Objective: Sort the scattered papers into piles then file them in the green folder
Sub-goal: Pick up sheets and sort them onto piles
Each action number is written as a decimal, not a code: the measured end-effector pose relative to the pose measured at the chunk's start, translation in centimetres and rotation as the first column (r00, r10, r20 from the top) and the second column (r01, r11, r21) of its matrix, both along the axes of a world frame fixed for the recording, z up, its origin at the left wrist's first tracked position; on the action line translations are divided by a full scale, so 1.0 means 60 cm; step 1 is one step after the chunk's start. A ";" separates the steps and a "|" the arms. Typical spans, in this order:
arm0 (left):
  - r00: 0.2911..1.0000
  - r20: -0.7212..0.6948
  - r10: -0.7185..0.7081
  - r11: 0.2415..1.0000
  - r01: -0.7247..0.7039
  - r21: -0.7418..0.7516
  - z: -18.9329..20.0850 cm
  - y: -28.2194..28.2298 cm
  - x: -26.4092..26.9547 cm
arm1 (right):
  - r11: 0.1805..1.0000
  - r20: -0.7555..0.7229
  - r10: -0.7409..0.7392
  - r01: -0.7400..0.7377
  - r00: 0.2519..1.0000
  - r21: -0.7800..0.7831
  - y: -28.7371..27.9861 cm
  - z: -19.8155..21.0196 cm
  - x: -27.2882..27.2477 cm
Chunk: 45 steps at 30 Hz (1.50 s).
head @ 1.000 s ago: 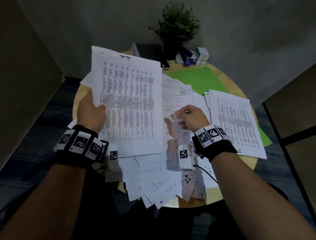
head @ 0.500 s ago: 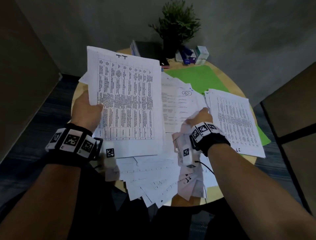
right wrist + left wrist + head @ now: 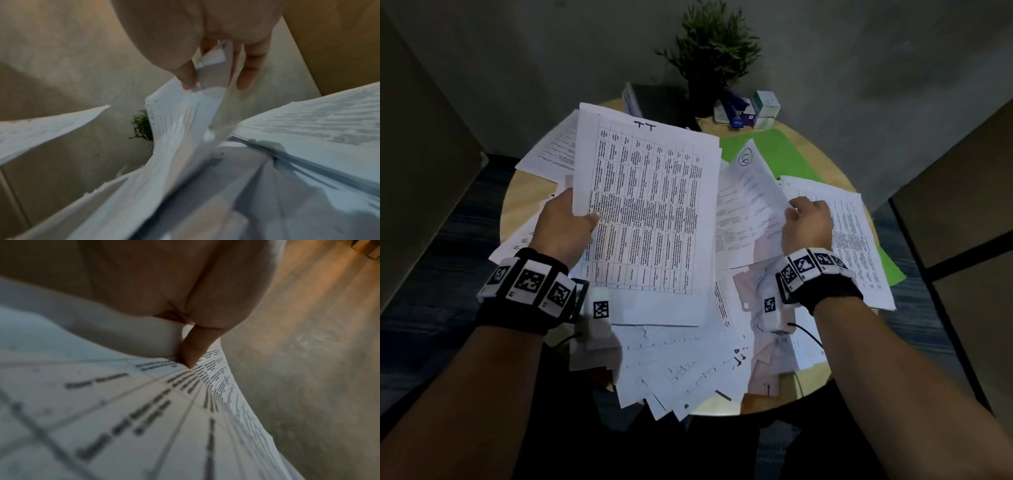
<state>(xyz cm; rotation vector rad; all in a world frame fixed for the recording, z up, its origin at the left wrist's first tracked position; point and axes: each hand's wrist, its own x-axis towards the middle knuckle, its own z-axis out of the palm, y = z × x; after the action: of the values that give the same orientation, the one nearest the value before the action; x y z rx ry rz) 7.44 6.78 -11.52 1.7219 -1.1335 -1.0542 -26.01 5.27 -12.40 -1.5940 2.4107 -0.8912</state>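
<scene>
Your left hand [image 3: 565,226] grips the table-printed stack [image 3: 650,219], thumb curled over its edge. Your right hand [image 3: 808,222] pinches one lifted sheet [image 3: 750,205] above the scattered papers [image 3: 688,370] on the tabletop [image 3: 527,192]

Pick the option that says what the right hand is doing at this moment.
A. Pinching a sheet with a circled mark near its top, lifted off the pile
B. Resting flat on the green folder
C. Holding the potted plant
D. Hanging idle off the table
A: the right hand pinches the edge of the circled-mark sheet, which stands raised above the scattered papers; the right wrist view shows thumb and fingers closed on the paper.
</scene>
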 end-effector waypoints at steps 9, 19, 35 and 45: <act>0.990 -0.112 -0.090 0.990 0.077 -0.119 0.016 -0.007 -0.024 | 0.956 0.402 0.294 -0.277 0.867 -0.100 -0.035 0.115 -0.026; 0.974 -0.071 -0.214 0.975 0.217 0.046 0.017 0.003 -0.035 | 0.860 0.667 0.354 -0.508 0.655 0.043 -0.071 0.124 0.044; 0.993 0.114 -0.022 1.000 0.021 0.009 0.008 -0.006 -0.006 | 0.892 -0.052 -0.015 0.037 0.999 0.450 -0.054 -0.037 0.012; 0.998 -0.038 -0.051 0.998 0.050 -0.031 0.019 -0.004 -0.019 | 0.962 0.466 0.262 -0.266 0.845 -0.059 -0.070 0.068 -0.020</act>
<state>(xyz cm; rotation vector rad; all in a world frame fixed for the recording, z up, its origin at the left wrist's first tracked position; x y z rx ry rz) 6.27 6.53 -10.40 1.6499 -1.1676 -1.0914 -27.21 1.07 -8.33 -1.4480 1.8096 -1.0627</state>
